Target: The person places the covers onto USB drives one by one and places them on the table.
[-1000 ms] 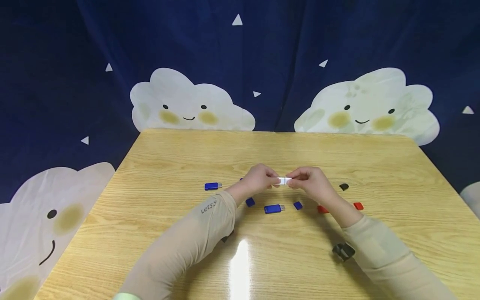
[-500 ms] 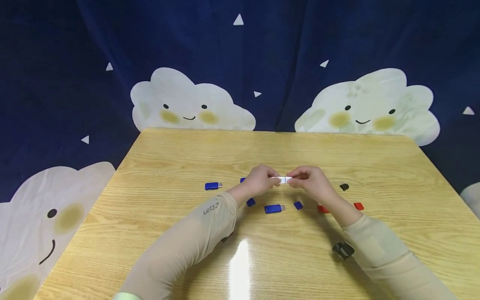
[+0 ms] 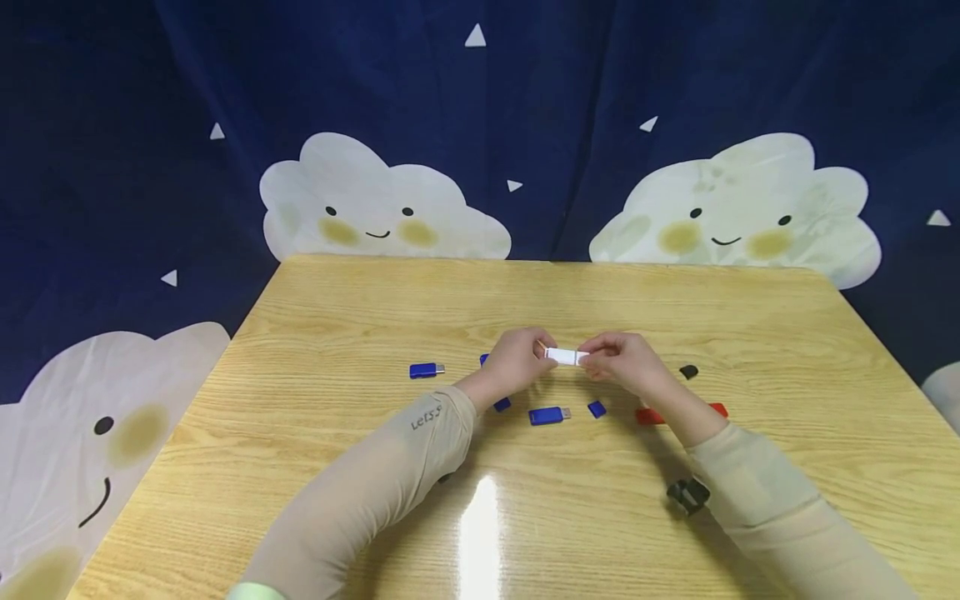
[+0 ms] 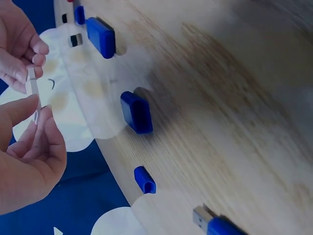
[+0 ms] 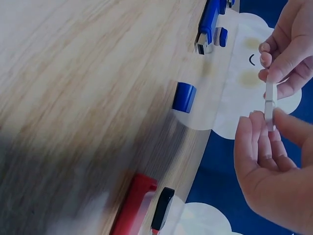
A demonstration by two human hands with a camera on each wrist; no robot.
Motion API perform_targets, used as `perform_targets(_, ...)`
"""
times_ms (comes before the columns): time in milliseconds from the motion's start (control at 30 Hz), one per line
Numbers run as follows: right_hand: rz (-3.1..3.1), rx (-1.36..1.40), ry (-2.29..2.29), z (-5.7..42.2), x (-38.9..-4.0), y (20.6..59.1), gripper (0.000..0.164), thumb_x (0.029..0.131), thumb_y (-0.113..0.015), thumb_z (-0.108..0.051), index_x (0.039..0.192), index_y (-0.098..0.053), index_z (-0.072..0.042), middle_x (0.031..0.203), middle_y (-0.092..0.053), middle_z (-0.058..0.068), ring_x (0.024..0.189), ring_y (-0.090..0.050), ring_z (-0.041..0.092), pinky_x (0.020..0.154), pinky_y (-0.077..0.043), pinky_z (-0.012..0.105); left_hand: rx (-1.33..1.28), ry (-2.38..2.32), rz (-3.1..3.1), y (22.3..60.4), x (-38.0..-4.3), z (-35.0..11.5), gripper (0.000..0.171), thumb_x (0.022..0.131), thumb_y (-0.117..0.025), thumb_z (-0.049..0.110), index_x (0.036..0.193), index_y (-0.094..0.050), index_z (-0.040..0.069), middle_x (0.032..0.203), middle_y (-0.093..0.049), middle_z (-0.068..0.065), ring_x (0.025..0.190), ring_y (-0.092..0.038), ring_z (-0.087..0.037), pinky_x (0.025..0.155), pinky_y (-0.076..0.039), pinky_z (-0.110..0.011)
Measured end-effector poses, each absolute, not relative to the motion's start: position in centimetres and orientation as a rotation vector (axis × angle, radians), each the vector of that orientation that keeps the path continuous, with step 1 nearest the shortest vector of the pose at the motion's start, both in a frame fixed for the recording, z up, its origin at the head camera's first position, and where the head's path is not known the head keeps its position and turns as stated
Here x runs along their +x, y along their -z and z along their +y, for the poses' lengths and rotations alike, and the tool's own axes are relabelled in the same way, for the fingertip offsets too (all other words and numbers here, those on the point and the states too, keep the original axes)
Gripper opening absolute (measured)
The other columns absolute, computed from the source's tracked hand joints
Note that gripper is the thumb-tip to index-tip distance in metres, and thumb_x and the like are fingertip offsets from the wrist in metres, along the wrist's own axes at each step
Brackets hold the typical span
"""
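Over the middle of the table, a white USB stick spans the space between two hands. The left hand pinches its left end between thumb and fingers. At the other end, past a thin seam, the right hand pinches the cap part. In the right wrist view the stick is seen edge-on, with the seam midway along it. Below the hands lies a blue USB stick with its metal plug bare. A small blue cap sits to the right of that plug.
Another blue USB stick lies left, plug bare. Two blue pieces, one a blue cap, are partly behind the left wrist. A red piece and black cap lie by the right forearm. A black object sits nearer.
The white stick has turned so its broad face shows more, and its seam has shifted slightly right. Both hands keep their pinch on it.
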State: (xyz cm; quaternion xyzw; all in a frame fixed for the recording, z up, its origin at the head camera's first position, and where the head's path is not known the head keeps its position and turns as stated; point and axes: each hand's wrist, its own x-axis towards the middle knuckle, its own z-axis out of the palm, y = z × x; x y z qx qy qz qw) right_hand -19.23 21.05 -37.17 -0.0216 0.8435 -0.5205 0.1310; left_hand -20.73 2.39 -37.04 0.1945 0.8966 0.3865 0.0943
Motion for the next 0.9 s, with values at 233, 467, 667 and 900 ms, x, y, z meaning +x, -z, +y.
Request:
perform_targets(233,2.649,-0.165,1.319,20.9,-19.3,37.3,0.026,0.081,-0.065,0.0,0.105,-0.06,0.009,0.083,-0.061,0.009,0.071,-0.053,0.009,0.062,-0.048,0.021,0.622,-1.106,2.691,36.8,-20.7,2.4,0.02,0.085,-0.067,0.009,0.103,-0.066,0.001,0.081,-0.064,-0.008,0.058,-0.044,-0.006,0.052,-0.034,-0.013)
perform_targets(467,2.83,-0.22,1.156,20.7,-19.2,37.2,0.021,0.082,-0.067,-0.004,0.1,-0.065,0.006,0.081,-0.063,0.013,0.07,-0.054,0.014,0.062,-0.044,0.023,0.664,-0.879,2.789,37.0,-20.8,2.7,0.018,0.087,-0.065,0.015,0.103,-0.067,0.007,0.083,-0.064,-0.002,0.063,-0.047,-0.008,0.055,-0.036,-0.016)
perform_targets(667,2.999,-0.337,0.903,20.1,-19.0,37.2,0.015,0.08,-0.069,-0.003,0.093,-0.067,0.005,0.07,-0.059,0.009,0.061,-0.047,0.015,0.055,-0.038,0.025,0.709,-0.56,2.92,37.3,-20.8,3.1,0.021,0.089,-0.063,0.023,0.108,-0.067,0.014,0.088,-0.066,0.002,0.075,-0.057,-0.009,0.063,-0.046,-0.02)
perform_targets(900,3.029,-0.376,0.682,19.6,-19.4,38.0,0.011,0.083,-0.066,-0.003,0.092,-0.066,0.004,0.071,-0.062,0.01,0.059,-0.047,0.015,0.054,-0.038,0.025,0.735,-0.532,2.92,38.0,-21.0,3.7,0.014,0.088,-0.063,0.016,0.099,-0.069,0.01,0.092,-0.069,-0.002,0.082,-0.061,-0.013,0.072,-0.05,-0.023)
